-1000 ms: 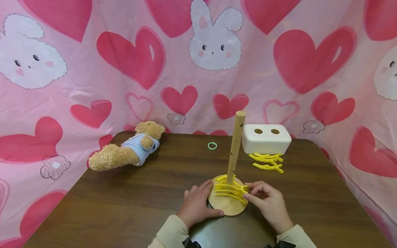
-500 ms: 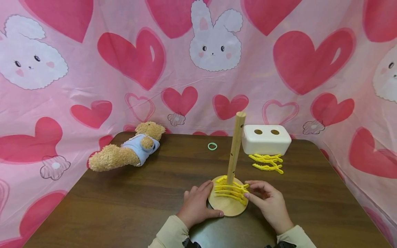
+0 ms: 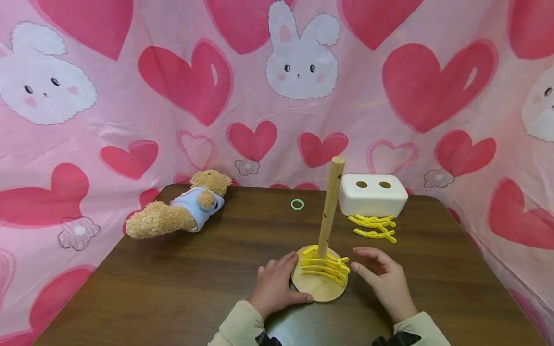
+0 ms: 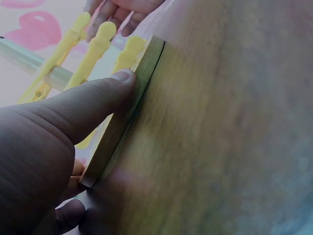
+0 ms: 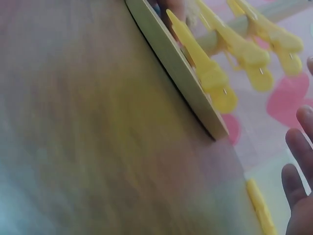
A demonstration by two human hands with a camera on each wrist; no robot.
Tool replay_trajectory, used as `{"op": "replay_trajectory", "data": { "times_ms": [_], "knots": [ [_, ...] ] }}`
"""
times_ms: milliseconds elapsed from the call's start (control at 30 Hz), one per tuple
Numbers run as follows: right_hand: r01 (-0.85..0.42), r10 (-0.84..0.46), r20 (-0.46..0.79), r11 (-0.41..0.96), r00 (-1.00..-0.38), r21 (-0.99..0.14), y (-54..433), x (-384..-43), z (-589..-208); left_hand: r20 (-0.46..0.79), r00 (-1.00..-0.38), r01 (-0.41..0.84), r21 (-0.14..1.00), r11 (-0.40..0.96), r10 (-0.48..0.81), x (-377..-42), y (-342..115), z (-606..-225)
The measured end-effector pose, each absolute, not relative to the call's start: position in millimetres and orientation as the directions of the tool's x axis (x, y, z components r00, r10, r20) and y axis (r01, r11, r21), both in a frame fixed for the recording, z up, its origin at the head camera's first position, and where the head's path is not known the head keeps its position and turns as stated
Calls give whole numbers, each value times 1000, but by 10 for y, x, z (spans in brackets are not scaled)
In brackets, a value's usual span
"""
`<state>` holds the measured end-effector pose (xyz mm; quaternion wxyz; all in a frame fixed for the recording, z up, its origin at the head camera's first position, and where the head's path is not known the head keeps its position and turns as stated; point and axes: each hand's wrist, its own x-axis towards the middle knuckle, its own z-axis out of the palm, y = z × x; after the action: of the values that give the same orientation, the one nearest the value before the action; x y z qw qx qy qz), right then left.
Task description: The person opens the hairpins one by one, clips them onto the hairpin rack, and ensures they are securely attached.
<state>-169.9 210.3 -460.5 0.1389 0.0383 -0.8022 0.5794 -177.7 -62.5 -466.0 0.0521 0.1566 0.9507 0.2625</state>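
A wooden stand (image 3: pixel 321 291) has a round base and an upright pole with small holes. Yellow hair clips (image 3: pixel 325 269) sit stacked around the lower pole; three show in the right wrist view, their ends pointing right. My left hand (image 3: pixel 277 287) holds the base by its rim, the thumb (image 4: pixel 110 90) against the near edge and the fingers along the left side. Just right of the clips, my right hand (image 3: pixel 384 282) hovers with its fingers apart and nothing between them. In the right wrist view, its fingertips (image 5: pixel 299 147) are clear of the clips.
Loose yellow hair clips (image 3: pixel 373 233) lie at the right, in front of a white box (image 3: pixel 373 199) with two round holes. Behind the pole lies a green ring (image 3: pixel 297 204). A teddy bear (image 3: pixel 190 206) in a blue top lies at the back left.
My right hand has let go of the yellow clip at the stand and moved off to the right, its fingers spreading. The left hand has stayed on the base.
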Motion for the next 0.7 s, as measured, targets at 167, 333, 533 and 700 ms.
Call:
{"op": "replay_trajectory", "data": {
  "times_ms": [167,333,533,700],
  "knots": [
    [-167,147,238,382,-960,-909,2224,-1777,-4649,-18,-945,271,514,814,326,-1772,-613,-4659],
    [-101,203,198,408,-959,-907,2347,-1856,-4679,-8,-946,273,516,812,323,-1769,-613,-4665],
    [-24,263,161,456,-951,-890,2526,-1946,-4683,-3,-947,274,511,815,320,-1770,-616,-4675],
    [43,292,111,474,-950,-880,2681,-2007,-4688,3,-947,278,510,814,321,-1762,-618,-4667]
  ]
}}
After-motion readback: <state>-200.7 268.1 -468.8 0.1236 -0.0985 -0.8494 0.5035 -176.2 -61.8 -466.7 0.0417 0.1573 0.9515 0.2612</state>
